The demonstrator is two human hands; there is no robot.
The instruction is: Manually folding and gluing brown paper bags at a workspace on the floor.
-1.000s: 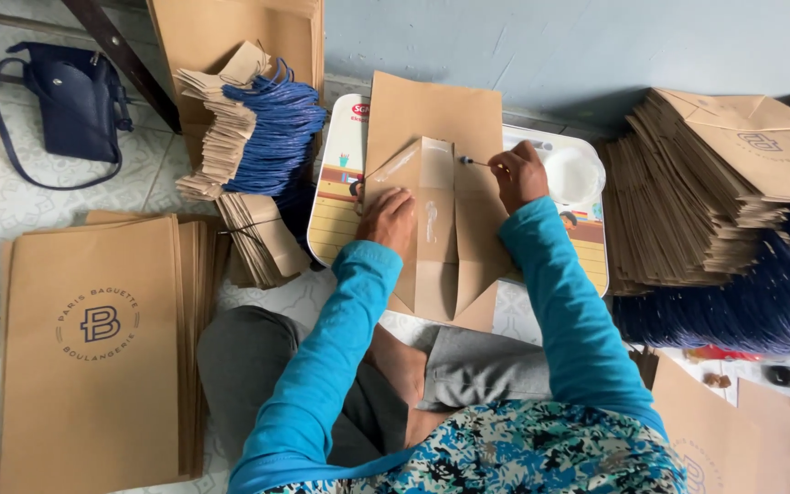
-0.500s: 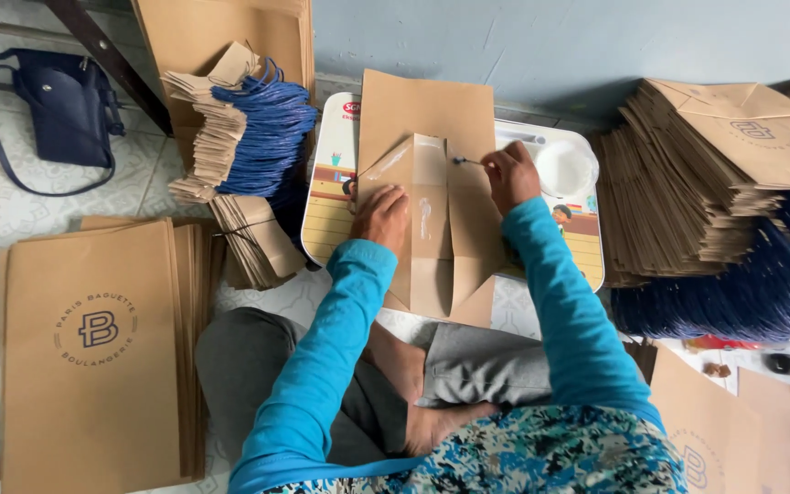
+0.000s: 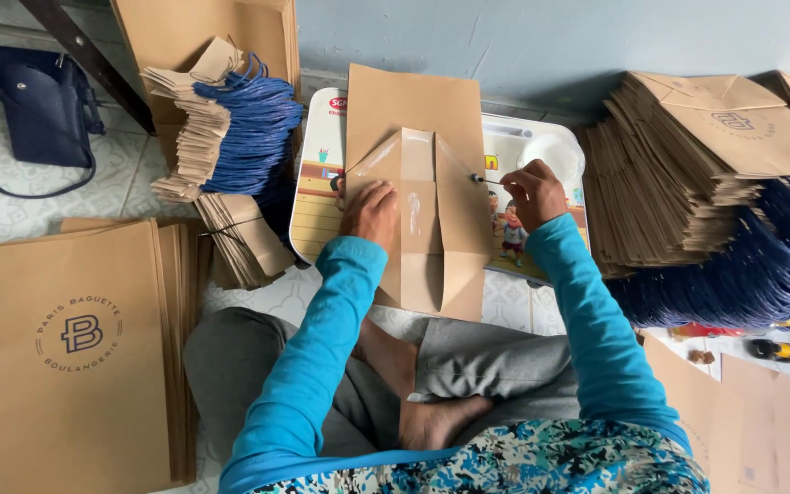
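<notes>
A flat brown paper bag (image 3: 418, 110) lies on a small printed lap table (image 3: 317, 197), its bottom flaps folded open and shiny with glue. My left hand (image 3: 369, 212) presses flat on the left flap. My right hand (image 3: 532, 192) is at the bag's right side and pinches a thin stick (image 3: 485, 179) whose tip touches the right flap's edge. My sleeves are turquoise. I sit cross-legged on the floor.
Flat printed brown bags (image 3: 75, 348) are stacked at the left. Paper strips with blue cord handles (image 3: 230, 128) pile up behind them. A tall heap of finished bags with blue handles (image 3: 715, 183) stands at the right. A dark handbag (image 3: 34, 82) lies far left.
My right hand has moved out to the right of the bag with the stick. My left hand stays pressed on the left flap.
</notes>
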